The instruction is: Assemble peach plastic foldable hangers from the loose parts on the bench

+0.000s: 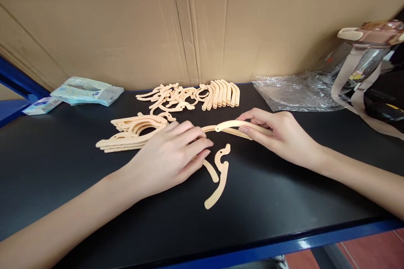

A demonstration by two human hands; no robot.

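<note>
My left hand (172, 155) lies over the black tabletop (268, 193) with its fingers curled down on the left end of a curved peach plastic arm piece (232, 125). My right hand (277, 132) pinches the right end of the same piece between thumb and fingers. Two loose curved peach pieces (219, 176) lie just below the hands. A flat stack of assembled peach pieces (134, 132) sits left of my left hand. Behind the hands lies a heap of hooked and curved peach parts (192, 94).
A cardboard wall (202, 21) closes off the back. Tissue packs (86, 90) lie at the back left. A crumpled clear plastic bag (293, 92) and a bottle with a beige strap (362, 61) are at the back right. A blue rail (284, 248) edges the table's front.
</note>
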